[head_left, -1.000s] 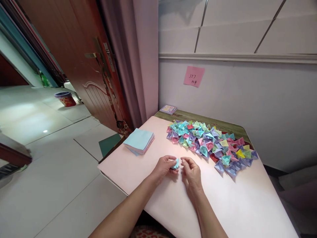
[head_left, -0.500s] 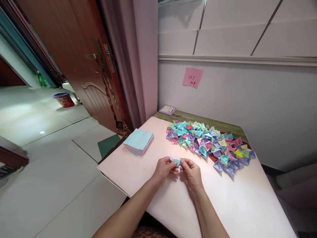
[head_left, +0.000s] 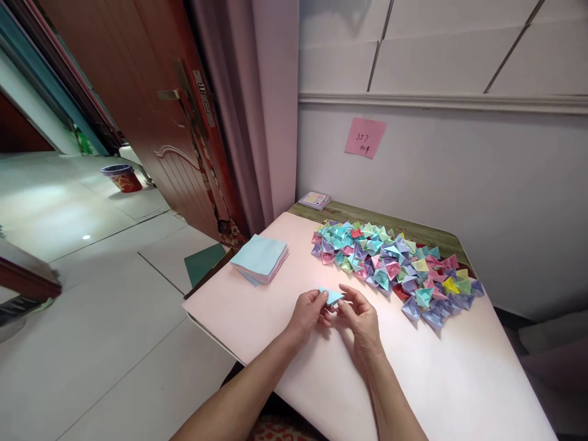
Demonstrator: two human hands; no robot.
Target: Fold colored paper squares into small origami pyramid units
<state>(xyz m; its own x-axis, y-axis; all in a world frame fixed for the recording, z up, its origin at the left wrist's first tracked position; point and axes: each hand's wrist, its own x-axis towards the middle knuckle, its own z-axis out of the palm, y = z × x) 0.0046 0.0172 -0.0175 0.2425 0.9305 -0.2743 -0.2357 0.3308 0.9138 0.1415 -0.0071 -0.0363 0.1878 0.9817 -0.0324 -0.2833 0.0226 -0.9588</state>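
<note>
A small light-blue folded paper piece [head_left: 331,296] is pinched between my left hand [head_left: 309,313] and my right hand [head_left: 361,317], just above the pink table top [head_left: 285,306]. Both hands have their fingers closed on it. Behind and to the right lies a heap of several folded paper pieces [head_left: 395,263] in blue, purple, pink, green and yellow. A stack of square paper sheets [head_left: 260,258] with a light-blue top sheet sits to the left of my hands.
A small pack of paper [head_left: 315,199] lies at the table's far corner by the wall. A pink sticky note [head_left: 365,138] is stuck on the wall. A brown door [head_left: 151,116] and pink curtain [head_left: 257,110] stand left; a tiled floor lies below the table edge.
My right hand came in from beside the piece and took hold of it together with my left hand. The piece now points up and right between the fingers.
</note>
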